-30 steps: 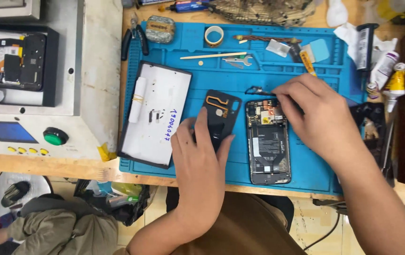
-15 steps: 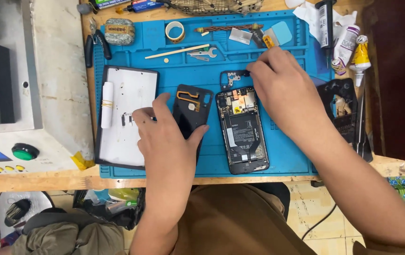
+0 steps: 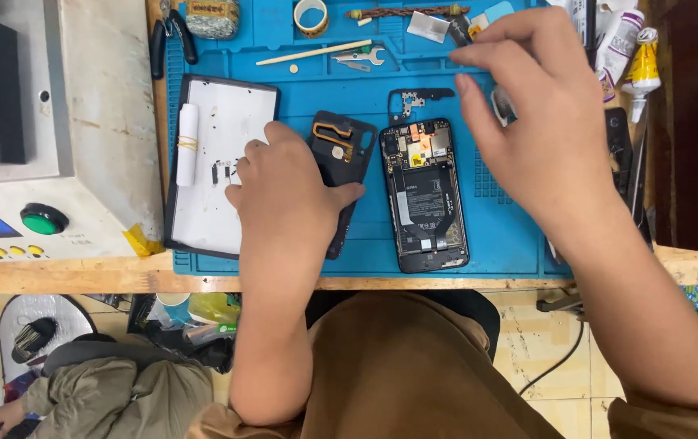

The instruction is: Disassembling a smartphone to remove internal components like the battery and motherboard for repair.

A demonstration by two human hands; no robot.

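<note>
- The left hand (image 3: 288, 191) lies flat, palm down, on the black back cover (image 3: 341, 158), pinning it to the blue mat (image 3: 511, 236).
- The opened phone (image 3: 426, 195) lies at the cover's 3 o'clock.
- The right hand (image 3: 540, 122) hovers at the phone's 2 o'clock, fingers curled; whether it holds anything is unclear.
- A white tray (image 3: 219, 211) lies at the cover's 9 o'clock.

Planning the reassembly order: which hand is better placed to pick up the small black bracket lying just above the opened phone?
Probably the right hand: it hovers beside the small black bracket with fingers free. The left hand rests on the black back cover, farther away.
</note>
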